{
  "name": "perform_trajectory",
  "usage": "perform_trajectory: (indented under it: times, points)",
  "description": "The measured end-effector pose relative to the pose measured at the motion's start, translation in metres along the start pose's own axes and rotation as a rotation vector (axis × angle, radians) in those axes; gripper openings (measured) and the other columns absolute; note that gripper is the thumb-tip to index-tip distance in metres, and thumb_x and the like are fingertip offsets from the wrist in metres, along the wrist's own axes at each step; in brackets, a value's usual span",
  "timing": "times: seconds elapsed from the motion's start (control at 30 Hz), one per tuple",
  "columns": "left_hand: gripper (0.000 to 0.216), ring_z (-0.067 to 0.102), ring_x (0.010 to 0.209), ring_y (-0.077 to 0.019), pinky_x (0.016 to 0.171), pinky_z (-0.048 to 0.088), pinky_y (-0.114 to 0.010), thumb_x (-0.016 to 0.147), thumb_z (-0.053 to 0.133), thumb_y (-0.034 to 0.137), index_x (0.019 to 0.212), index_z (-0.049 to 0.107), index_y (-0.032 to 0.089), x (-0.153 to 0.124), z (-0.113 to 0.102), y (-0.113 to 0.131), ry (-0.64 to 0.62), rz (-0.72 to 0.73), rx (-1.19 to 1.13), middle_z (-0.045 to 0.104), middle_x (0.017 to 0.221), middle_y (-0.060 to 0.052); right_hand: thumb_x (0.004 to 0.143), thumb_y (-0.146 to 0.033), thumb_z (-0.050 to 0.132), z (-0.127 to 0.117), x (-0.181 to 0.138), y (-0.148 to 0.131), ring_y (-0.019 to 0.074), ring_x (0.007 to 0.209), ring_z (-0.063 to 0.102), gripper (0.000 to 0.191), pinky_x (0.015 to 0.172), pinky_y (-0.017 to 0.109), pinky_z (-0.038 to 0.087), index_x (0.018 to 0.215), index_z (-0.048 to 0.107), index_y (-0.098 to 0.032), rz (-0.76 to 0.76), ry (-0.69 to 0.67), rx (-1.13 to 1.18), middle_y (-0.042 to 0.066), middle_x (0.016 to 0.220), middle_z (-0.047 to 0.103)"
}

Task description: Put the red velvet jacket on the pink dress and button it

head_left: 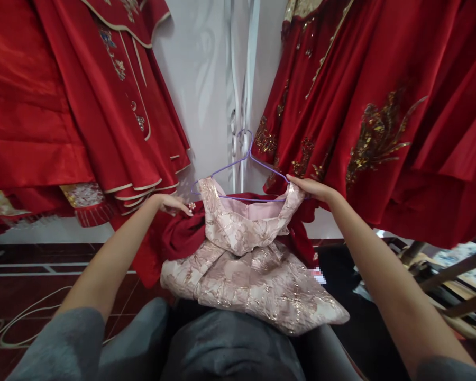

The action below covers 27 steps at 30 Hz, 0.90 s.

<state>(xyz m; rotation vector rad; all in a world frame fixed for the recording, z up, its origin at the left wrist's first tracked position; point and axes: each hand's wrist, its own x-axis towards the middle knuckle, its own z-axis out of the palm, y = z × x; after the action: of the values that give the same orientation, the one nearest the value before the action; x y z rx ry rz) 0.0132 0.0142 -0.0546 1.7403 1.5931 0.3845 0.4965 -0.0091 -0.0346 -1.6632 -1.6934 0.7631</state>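
A pink brocade dress (238,275) with gold pattern hangs on a thin purple hanger (230,167), its skirt spread over my lap. My right hand (311,186) pinches the dress's shoulder strap at the hanger's right end. On the other side, my left hand (173,204) is at a dark red garment (184,233) bunched behind the dress, its fingers closing on the cloth beside a small flower-shaped ornament (191,207). The left strap sits on the hanger, apart from my left hand. Part of the left fingers' grip is hidden.
Red embroidered dresses (99,106) hang at the left, and more with gold sequins (373,132) at the right. A white panel (198,79) with metal bars stands between them. White cables (19,317) lie on the dark red floor. Brown rails (460,272) stand at right.
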Motion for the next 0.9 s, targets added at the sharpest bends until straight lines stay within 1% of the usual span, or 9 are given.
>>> perform_trajectory:
  times: [0.1, 0.17, 0.23, 0.33, 0.43, 0.6, 0.67, 0.77, 0.9]
  points:
    - [0.075, 0.062, 0.111, -0.0228, 0.092, 0.049, -0.037, 0.062, 0.077, 0.031, 0.132, 0.051, 0.027, 0.003, -0.006, 0.005, -0.111, 0.119, -0.210, 0.065, 0.122, -0.011, 0.081, -0.070, 0.047, 0.003, -0.003, 0.010, 0.0194, 0.061, 0.058, 0.054, 0.062, 0.032, 0.049, 0.072, 0.062, -0.018, -0.142, 0.158, -0.017, 0.006, 0.063, 0.064]
    - [0.071, 0.056, 0.120, -0.0214, 0.098, 0.044, -0.038, 0.076, 0.065, 0.042, 0.141, 0.039, 0.030, 0.009, -0.004, 0.019, 0.027, 0.283, -0.264, 0.056, 0.135, -0.011, 0.084, -0.063, 0.048, 0.010, -0.004, 0.018, 0.0182, 0.063, 0.057, 0.045, 0.064, 0.031, 0.048, 0.079, 0.059, -0.020, -0.282, 0.305, -0.035, 0.003, 0.066, 0.063]
    - [0.056, 0.052, 0.124, -0.0211, 0.101, 0.041, -0.035, 0.086, 0.051, 0.050, 0.137, 0.046, 0.029, 0.015, 0.003, 0.036, 0.198, 0.432, -0.124, 0.053, 0.138, -0.008, 0.085, -0.057, 0.049, 0.018, -0.006, 0.024, 0.0184, 0.070, 0.059, 0.038, 0.069, 0.031, 0.049, 0.088, 0.058, -0.020, -0.390, 0.392, -0.026, 0.004, 0.076, 0.065]
    - [0.048, 0.058, 0.113, -0.0219, 0.095, 0.043, -0.029, 0.090, 0.042, 0.053, 0.121, 0.062, 0.022, 0.019, 0.019, 0.058, 0.350, 0.550, 0.226, 0.064, 0.124, -0.006, 0.086, -0.048, 0.051, 0.026, -0.012, 0.031, 0.0199, 0.081, 0.061, 0.030, 0.079, 0.034, 0.049, 0.092, 0.060, -0.020, -0.488, 0.457, -0.005, 0.006, 0.088, 0.067]
    - [0.046, 0.064, 0.095, -0.0225, 0.082, 0.044, -0.028, 0.092, 0.039, 0.052, 0.111, 0.068, 0.021, 0.016, 0.028, 0.065, 0.501, 0.538, 0.492, 0.072, 0.102, -0.006, 0.083, -0.043, 0.054, 0.027, -0.014, 0.033, 0.0204, 0.084, 0.063, 0.026, 0.082, 0.035, 0.048, 0.088, 0.062, -0.019, -0.525, 0.529, 0.068, 0.007, 0.089, 0.069]
    - [0.054, 0.065, 0.087, -0.0242, 0.078, 0.044, -0.030, 0.096, 0.025, 0.045, 0.101, 0.070, 0.014, 0.005, 0.024, 0.050, 0.694, 0.430, 0.690, 0.072, 0.093, -0.014, 0.076, -0.039, 0.056, 0.022, -0.007, 0.044, 0.0213, 0.077, 0.065, 0.023, 0.072, 0.034, 0.052, 0.084, 0.063, -0.018, -0.354, 0.589, 0.301, 0.007, 0.079, 0.069]
    - [0.056, 0.065, 0.089, -0.0269, 0.079, 0.044, -0.033, 0.096, 0.023, 0.040, 0.099, 0.069, 0.010, -0.001, 0.025, 0.039, 0.672, 0.289, 0.795, 0.070, 0.094, -0.019, 0.074, -0.036, 0.055, 0.025, -0.010, 0.054, 0.0221, 0.075, 0.065, 0.023, 0.070, 0.035, 0.053, 0.083, 0.064, -0.017, -0.220, 0.649, 0.314, 0.008, 0.077, 0.070]
    - [0.048, 0.066, 0.088, -0.0284, 0.077, 0.046, -0.033, 0.093, 0.031, 0.035, 0.089, 0.072, 0.009, -0.010, 0.033, 0.023, 0.528, 0.181, 0.887, 0.070, 0.089, -0.021, 0.071, -0.029, 0.052, 0.039, -0.025, 0.071, 0.0234, 0.076, 0.066, 0.025, 0.072, 0.036, 0.053, 0.085, 0.067, -0.015, -0.046, 0.712, 0.241, 0.009, 0.078, 0.071]
    - [0.045, 0.067, 0.086, -0.0280, 0.075, 0.047, -0.033, 0.091, 0.037, 0.043, 0.085, 0.072, 0.017, -0.026, 0.051, 0.021, 0.349, 0.329, 0.911, 0.071, 0.086, -0.015, 0.066, -0.027, 0.057, 0.063, -0.051, 0.081, 0.0230, 0.066, 0.066, 0.017, 0.065, 0.035, 0.054, 0.073, 0.068, -0.017, -0.018, 0.565, 0.236, 0.008, 0.067, 0.070]
